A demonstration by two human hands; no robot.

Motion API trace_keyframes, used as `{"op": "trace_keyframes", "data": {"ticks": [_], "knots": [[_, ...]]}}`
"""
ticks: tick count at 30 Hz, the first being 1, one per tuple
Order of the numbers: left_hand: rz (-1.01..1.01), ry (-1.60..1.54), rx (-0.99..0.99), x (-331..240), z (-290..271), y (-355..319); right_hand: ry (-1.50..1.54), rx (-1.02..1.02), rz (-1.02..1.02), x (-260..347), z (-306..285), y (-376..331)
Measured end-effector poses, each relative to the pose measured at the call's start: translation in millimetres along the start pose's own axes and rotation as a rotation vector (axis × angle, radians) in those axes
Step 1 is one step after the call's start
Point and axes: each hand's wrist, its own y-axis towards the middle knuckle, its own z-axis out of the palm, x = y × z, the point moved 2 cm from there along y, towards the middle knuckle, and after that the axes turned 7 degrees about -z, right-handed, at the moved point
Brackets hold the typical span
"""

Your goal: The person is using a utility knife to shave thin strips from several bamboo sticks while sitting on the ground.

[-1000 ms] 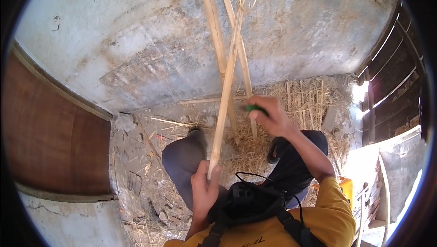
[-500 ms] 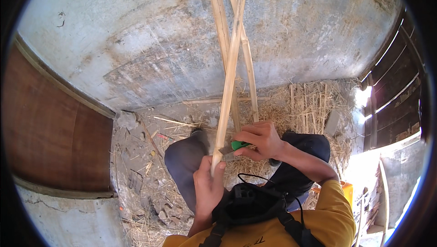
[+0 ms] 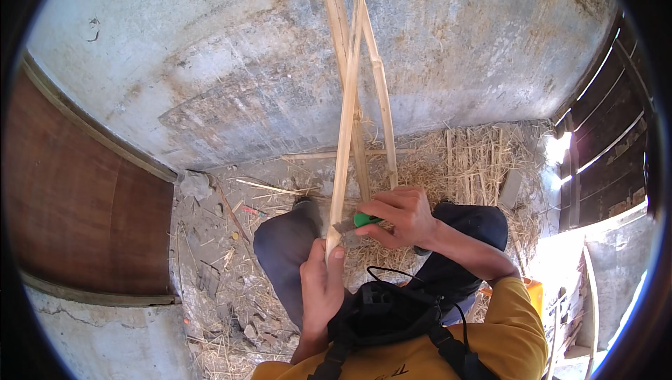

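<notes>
A long split bamboo strip runs up and away from me, with curled shavings at its far end. My left hand is closed around its near end, thumb on top. In my right hand is a knife with a green handle, gripped in closed fingers. Its short blade points left and meets the strip just above my left thumb. Behind the strip, two more bamboo poles lean on the wall and cross it.
A stained plaster wall rises ahead. Straw and shavings litter the floor between and beyond my knees. At the left is a brown wooden panel; at the right, dark slats let light in. A black pouch hangs at my chest.
The strip's far end has swung a little to the left. The knife blade has moved slightly up and left along the strip, and my left hand has shifted barely.
</notes>
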Motion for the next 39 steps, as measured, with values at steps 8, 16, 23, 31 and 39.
{"op": "trace_keyframes", "data": {"ticks": [8, 16, 23, 31, 39], "knots": [[0.015, -0.016, -0.018, -4, 3, -3, -0.055, -0.012, 0.029, -3, -4, 4], [-0.065, 0.065, 0.068, 7, 3, -20, -0.101, -0.242, 0.227, -49, -21, 12], [-0.045, 0.151, 0.175, 27, -1, -41, 0.028, -0.297, 0.648, -101, -67, 3], [0.02, 0.217, 0.081, 20, -2, -22, 0.809, -0.161, 0.705, -61, -34, 9], [-0.038, 0.066, 0.117, 6, 12, -2, 0.773, -0.185, 0.672, -58, -20, 6]]}}
